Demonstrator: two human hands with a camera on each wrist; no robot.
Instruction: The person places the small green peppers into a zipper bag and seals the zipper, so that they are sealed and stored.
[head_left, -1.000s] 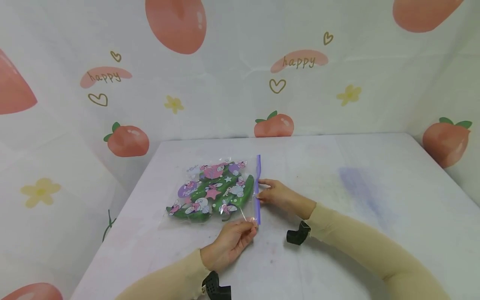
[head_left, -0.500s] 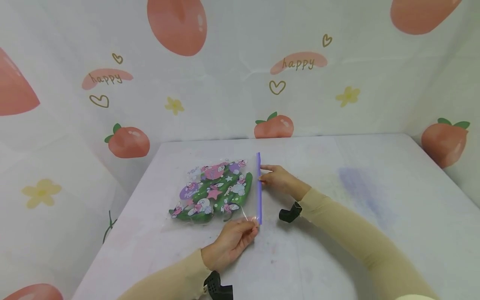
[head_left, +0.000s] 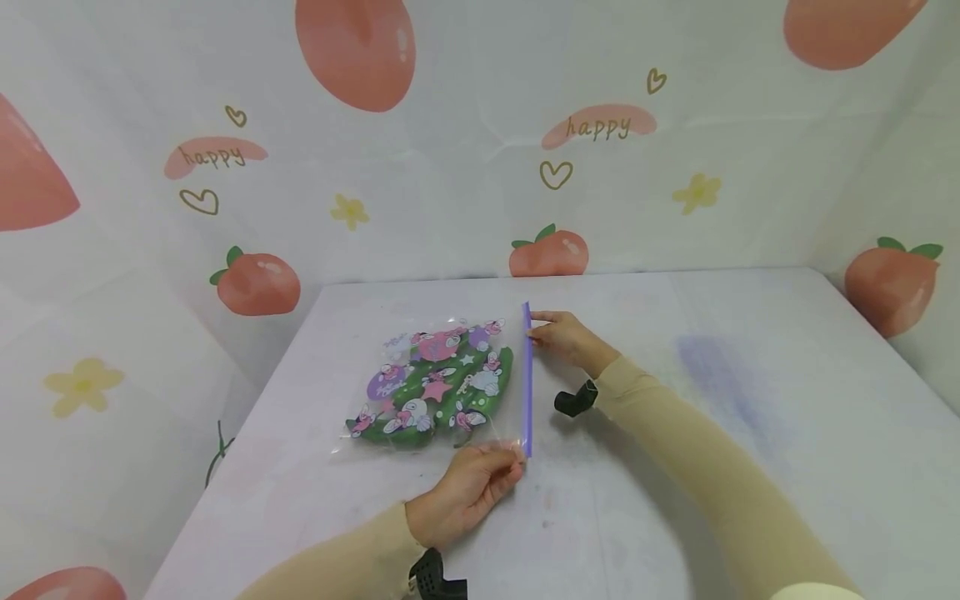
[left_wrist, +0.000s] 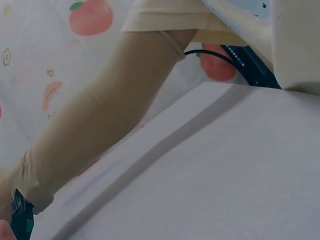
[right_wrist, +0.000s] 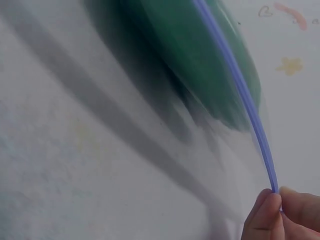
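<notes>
A clear zip bag (head_left: 431, 383) with pink, purple and white cartoon prints lies on the table. Long, curved green things (head_left: 491, 387) fill it; their exact kind is hard to tell through the print. A purple zip strip (head_left: 528, 392) runs along its right edge. My left hand (head_left: 467, 493) pinches the bag's near right corner, by the strip's near end. Toward the strip's far end, my right hand (head_left: 573, 340) pinches it between thumb and fingers. The right wrist view has those fingers (right_wrist: 265, 215) on the purple strip (right_wrist: 242, 92), with a green thing (right_wrist: 200, 60) behind.
The white table (head_left: 675, 500) carries a faint blue-purple stain (head_left: 720, 379) on the right. A printed cloth backdrop (head_left: 450, 150) hangs behind it. Black wrist cameras (head_left: 576, 400) sit on both forearms. In the left wrist view a beige sleeve (left_wrist: 100, 105) crosses above the table.
My right hand has moved along the purple strip toward its far end. The bag has shifted slightly to the right, and my left hand has kept its hold on the near corner.
</notes>
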